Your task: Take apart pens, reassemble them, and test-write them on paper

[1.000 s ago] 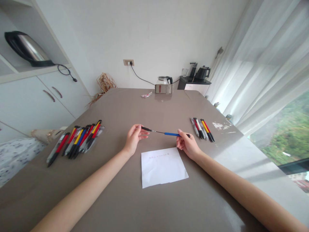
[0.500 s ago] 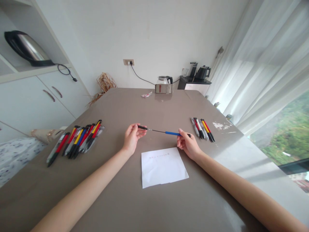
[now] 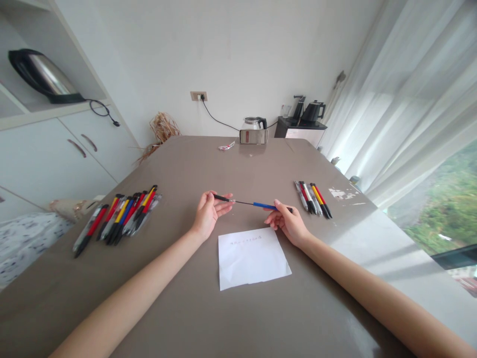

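Left hand (image 3: 207, 215), pinching slim black pen part (image 3: 221, 198); right hand (image 3: 289, 224), gripping blue tubular pen barrel (image 3: 263, 205); thin dark rod (image 3: 244, 202) between

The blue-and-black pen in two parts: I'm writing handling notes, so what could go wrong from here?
The thin dark rod between the black cylindrical piece in the left hand and the blue tubular barrel in the right hand could bend if they misalign. Either part might slip and roll across the glossy grey-brown table. A dropped part could also mark the white paper sheet lying nearer the person.
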A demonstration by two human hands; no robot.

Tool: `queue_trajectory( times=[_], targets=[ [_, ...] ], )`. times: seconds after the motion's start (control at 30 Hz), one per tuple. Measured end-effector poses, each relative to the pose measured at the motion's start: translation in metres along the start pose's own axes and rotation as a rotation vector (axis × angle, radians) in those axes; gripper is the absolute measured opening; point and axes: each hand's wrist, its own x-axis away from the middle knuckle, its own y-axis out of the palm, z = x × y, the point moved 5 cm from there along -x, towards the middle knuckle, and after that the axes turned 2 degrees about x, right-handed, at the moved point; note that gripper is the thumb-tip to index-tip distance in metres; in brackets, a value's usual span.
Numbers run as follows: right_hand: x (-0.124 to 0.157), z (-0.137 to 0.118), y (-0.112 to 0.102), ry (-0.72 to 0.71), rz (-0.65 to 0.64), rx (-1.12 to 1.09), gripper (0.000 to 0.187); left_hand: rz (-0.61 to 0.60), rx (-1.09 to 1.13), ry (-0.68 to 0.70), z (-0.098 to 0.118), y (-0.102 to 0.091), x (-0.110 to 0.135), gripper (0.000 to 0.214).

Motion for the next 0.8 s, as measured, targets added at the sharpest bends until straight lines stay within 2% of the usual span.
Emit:
queue_trajectory(
  times=[0.27, 0.47, 0.6, 0.7, 0.8],
  targets=[
    [0.003, -0.009, 0.008, -0.027, -0.131, -0.173, 0.039, -0.054, -0.100, -0.037, -0.005, 0.013, 0.005, 0.022],
    [0.003, -0.006, 0.004, -0.068, -0.044, -0.133, 0.025, -0.062, -0.198, -0.054, -0.008, 0.014, 0.006, 0.025],
    [0.003, -0.005, 0.001, -0.081, 0.011, -0.187, 0.016, -0.071, -0.274, -0.051, -0.010, 0.015, 0.008, 0.025],
    [0.003, -0.007, 0.001, -0.114, 0.009, -0.248, 0.008, -0.086, -0.296, -0.047, -0.011, 0.018, 0.009, 0.025],
    [0.003, -0.008, 0.004, -0.124, -0.040, -0.333, 0.009, -0.101, -0.307, -0.049, -0.010, 0.021, 0.011, 0.024]
  ],
)
